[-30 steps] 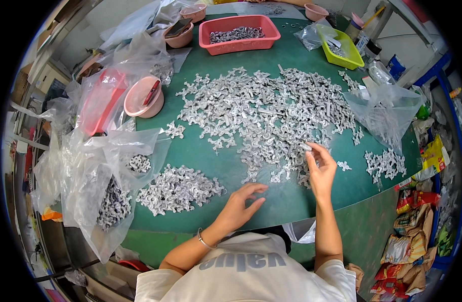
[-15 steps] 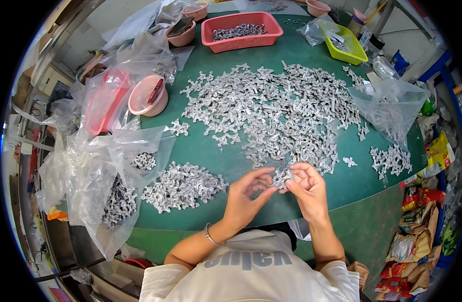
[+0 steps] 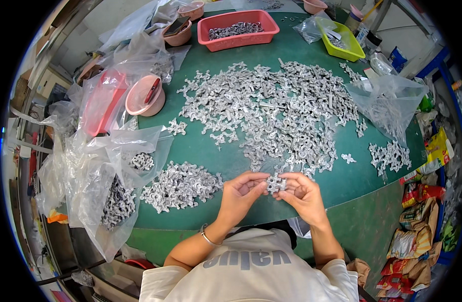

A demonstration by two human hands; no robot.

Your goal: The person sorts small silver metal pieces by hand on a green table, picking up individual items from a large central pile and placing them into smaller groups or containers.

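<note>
The left hand (image 3: pixel 237 200) and right hand (image 3: pixel 305 200) face each other across one shared pinch, fingers (image 3: pixel 252 177) bent on either side. Behind that grip, I see both forearms (image 3: pixel 327 245) spread apart.

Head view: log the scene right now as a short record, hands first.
Left hand: pinching the left side of a gray metal piece
Right hand: pinching its right side
Main pile: loose gray pieces, spread beyond the hands on the green table
Second pile: smaller, left of the left hand
Red tray: far side, holding small metal parts
</note>
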